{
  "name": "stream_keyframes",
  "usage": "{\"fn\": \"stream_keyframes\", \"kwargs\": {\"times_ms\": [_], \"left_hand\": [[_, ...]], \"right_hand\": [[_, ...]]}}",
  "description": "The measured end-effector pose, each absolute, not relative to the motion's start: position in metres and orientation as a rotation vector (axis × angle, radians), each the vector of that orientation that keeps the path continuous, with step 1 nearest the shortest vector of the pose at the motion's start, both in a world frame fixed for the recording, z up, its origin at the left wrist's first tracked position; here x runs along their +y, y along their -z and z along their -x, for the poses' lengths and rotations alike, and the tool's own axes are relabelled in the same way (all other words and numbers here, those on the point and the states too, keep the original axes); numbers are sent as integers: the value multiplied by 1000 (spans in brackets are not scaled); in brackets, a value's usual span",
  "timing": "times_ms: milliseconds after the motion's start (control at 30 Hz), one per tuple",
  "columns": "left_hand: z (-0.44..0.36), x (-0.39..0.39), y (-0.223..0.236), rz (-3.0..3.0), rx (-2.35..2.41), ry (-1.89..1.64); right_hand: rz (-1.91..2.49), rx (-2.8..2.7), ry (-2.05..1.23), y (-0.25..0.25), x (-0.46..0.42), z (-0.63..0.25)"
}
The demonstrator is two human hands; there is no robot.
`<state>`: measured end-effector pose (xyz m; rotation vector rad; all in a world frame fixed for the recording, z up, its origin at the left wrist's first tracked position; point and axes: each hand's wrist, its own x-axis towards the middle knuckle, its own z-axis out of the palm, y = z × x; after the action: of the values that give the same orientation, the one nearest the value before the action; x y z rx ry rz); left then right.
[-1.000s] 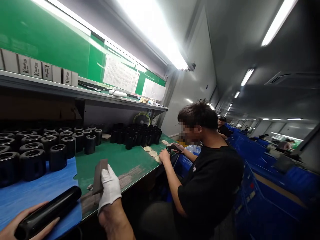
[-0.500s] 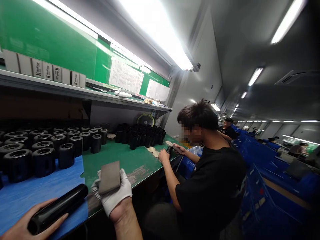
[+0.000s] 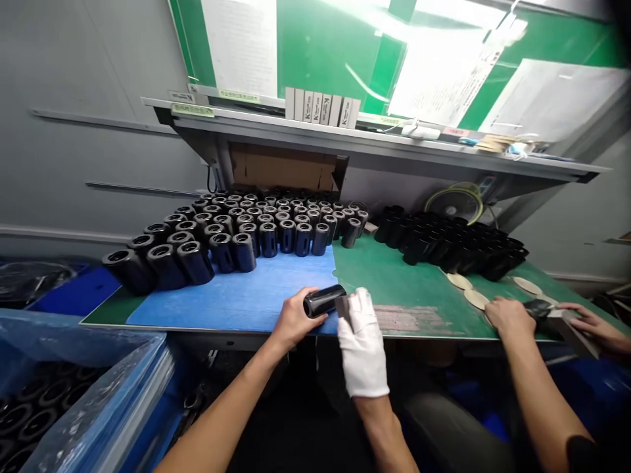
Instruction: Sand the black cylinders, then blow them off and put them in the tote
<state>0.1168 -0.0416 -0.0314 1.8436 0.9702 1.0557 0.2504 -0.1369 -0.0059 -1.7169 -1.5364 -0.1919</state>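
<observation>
Black cyl. tube (image 3: 324, 301) gripped in L hand (image 3: 296, 318); gloved R hand (image 3: 361, 345) clenching sanding block (image 3: 342, 306); shelf boxes (image 3: 319, 109) "K".

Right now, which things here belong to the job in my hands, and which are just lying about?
Part of the job: bare left hand gripping a glossy black cylinder; white-gloved right hand holding a flat grey block; rows of black cylinders on the blue mat.
Just nearby: a co-worker's hands, beige discs, a fan, shelf boxes.
</observation>
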Motion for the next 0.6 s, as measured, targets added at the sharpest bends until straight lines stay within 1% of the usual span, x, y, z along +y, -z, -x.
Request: {"fn": "stream_keyframes", "kwargs": {"times_ms": [200,367,500,600], "left_hand": [[-120,-42,30,-1860,970,-1105],[-121,-42,31,-1845,967,-1102],[-121,-43,31,-1863,1015,-1096],[-121,-42,30,-1828,936,-1120]], "right_hand": [[1667,-1738,167,8,-115,-221],[1685,-1699,258,4,-111,-223],[1665,-1721,220,1,-110,-219],[1676,-1722,234,1,-108,-216]]}}
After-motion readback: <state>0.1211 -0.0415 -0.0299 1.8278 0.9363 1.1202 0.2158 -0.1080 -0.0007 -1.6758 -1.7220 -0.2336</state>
